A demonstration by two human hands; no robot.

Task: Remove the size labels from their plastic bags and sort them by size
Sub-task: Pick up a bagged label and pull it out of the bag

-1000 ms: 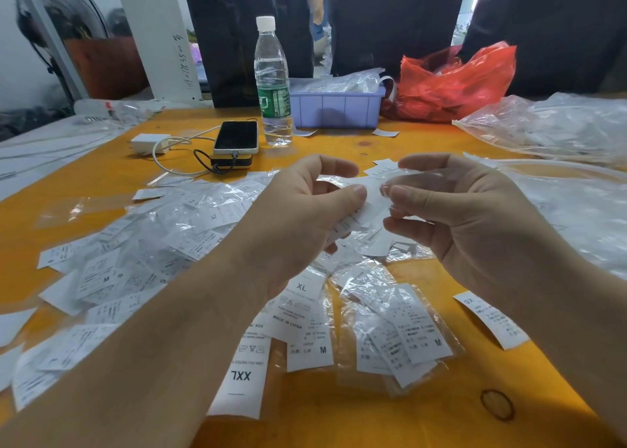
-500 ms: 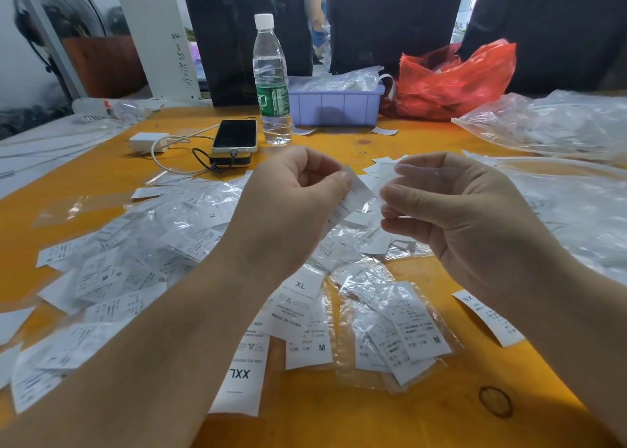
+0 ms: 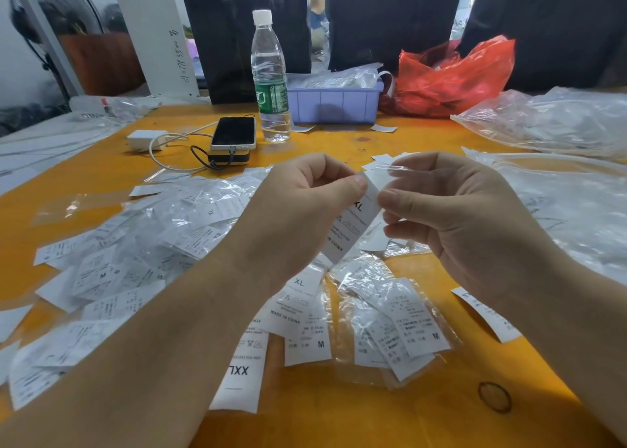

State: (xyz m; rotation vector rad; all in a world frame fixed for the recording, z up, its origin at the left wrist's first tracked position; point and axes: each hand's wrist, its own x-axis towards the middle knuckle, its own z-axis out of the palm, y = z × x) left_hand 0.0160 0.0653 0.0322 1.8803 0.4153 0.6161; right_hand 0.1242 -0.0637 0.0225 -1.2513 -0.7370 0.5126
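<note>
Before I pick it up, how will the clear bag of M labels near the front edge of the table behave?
The clear bag of M labels looks thin and crinkled, so it will probably sag and flop. Its glossy film may be slippery. Several loose labels lie inside at different angles, so they may shift or slide out if an end is open, which I cannot tell.

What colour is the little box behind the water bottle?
The box is light purple, seen best in the head view.

Bare orange table (image 3: 339, 424) nearest; labels (image 3: 142, 264) crowding left, bottle (image 3: 270, 77) behind.
</note>
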